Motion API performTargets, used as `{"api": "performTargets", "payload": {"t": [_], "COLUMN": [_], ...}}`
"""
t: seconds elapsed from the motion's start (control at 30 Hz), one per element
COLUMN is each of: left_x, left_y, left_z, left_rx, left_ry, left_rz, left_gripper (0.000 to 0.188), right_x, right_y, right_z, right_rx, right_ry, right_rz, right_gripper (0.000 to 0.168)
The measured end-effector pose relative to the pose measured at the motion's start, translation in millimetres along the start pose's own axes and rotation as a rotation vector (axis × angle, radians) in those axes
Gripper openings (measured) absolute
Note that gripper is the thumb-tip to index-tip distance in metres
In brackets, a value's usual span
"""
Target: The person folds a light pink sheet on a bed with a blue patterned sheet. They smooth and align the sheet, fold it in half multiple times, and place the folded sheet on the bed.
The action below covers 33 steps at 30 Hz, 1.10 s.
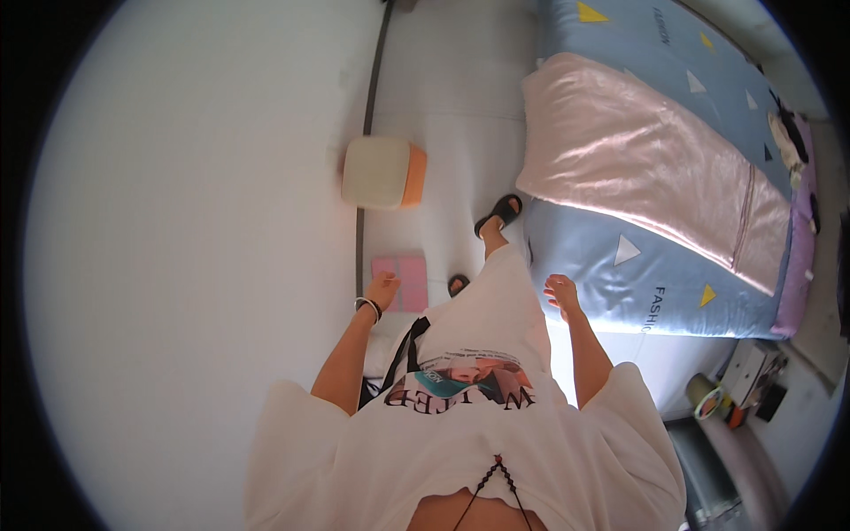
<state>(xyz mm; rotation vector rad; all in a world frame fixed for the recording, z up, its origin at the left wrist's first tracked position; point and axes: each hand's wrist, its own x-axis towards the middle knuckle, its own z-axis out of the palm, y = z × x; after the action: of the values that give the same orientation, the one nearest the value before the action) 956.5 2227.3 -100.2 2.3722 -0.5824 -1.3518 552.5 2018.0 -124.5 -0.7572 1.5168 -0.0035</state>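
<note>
My left hand [383, 289], with a bangle and a dark beaded bracelet at its wrist, hangs in the air above a pink folded or flat item [408, 284] on the floor. Nothing shows in its loosely curled fingers. My right hand [562, 293] is held out near the bed's edge, fingers apart and holding nothing. Whether it touches the bedding cannot be told. Beyond it, a pale pink blanket [637, 159] lies across the blue sheet [584, 265] with triangle patterns. My feet wear black sandals [507, 208].
An orange stool or bin with a cream top [376, 172] stands by the wall [199, 199] at left. The bed fills the right side. A white drawer unit [745, 372] and a grey seat or case [705, 458] are at lower right.
</note>
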Motion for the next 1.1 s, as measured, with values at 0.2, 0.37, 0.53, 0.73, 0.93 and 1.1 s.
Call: {"api": "performTargets", "payload": {"t": [0.2, 0.37, 0.53, 0.73, 0.93, 1.1], "left_x": [105, 216, 307, 421, 509, 537], "left_y": [193, 342, 488, 615, 650, 655], "left_z": [-35, -14, 53, 177, 254, 253], "left_rx": [0.38, 0.566, 0.762, 0.915, 0.754, 0.714], "left_ry": [-0.142, -0.179, -0.292, -0.371, -0.405, -0.655], "left_rz": [0.014, 0.316, 0.351, 0.614, 0.834, 0.618], "left_gripper": [0.041, 0.042, 0.049, 0.071, 0.083, 0.083], "right_x": [87, 132, 167, 214, 256, 276], "right_y": [-59, -85, -93, -97, -137, -162], "right_z": [-19, -29, -19, 8, 50, 74], "right_rx": [0.42, 0.551, 0.822, 1.257, 1.598, 1.573], "right_ry": [0.206, 0.314, 0.479, 0.616, 1.08, 1.192], "right_rz": [0.071, 0.113, 0.287, 0.43, 0.203, 0.136], "right_gripper": [0.038, 0.052, 0.061, 0.038, 0.021, 0.051]}}
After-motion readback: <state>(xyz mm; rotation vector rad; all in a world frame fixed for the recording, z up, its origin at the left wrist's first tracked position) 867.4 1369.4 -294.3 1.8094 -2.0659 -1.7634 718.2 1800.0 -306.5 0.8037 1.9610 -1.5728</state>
